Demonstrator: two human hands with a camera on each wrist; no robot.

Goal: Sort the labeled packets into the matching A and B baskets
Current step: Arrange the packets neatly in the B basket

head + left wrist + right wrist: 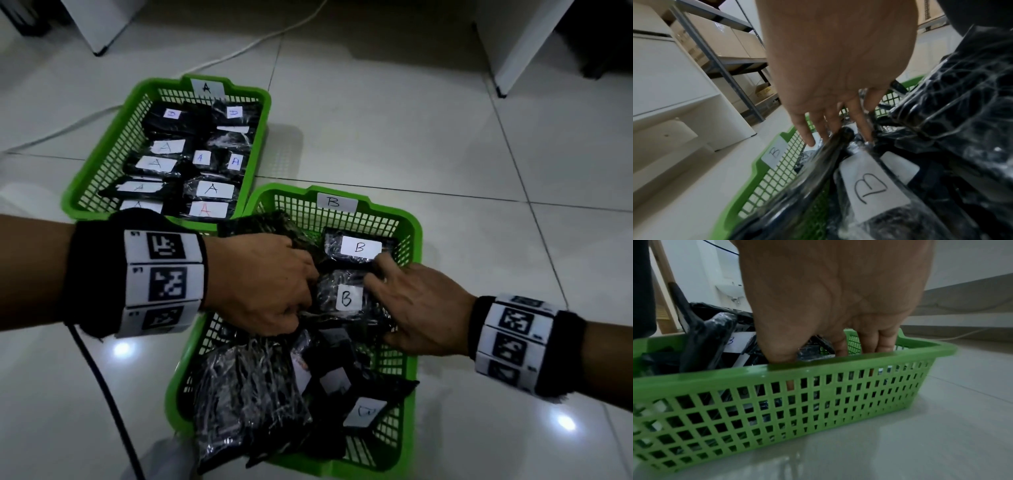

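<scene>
Both my hands were down in the B basket (412,236), working the pile. My left hand (260,284) had its fingers (809,138) reaching fairly straight down among the black wrapped packets, touching them; whether it gripped any, I couldn't tell. My right hand (421,308) lay on the edge of the middle B packet (346,298), fingers dipping below the rim, grip hidden. I'd guess I was settling that packet flat, label up, so it read clearly. Beyond, the A basket (263,99) sat on the floor with A packets (212,189) laid inside, plus 2 labels up top that looked like D
</scene>
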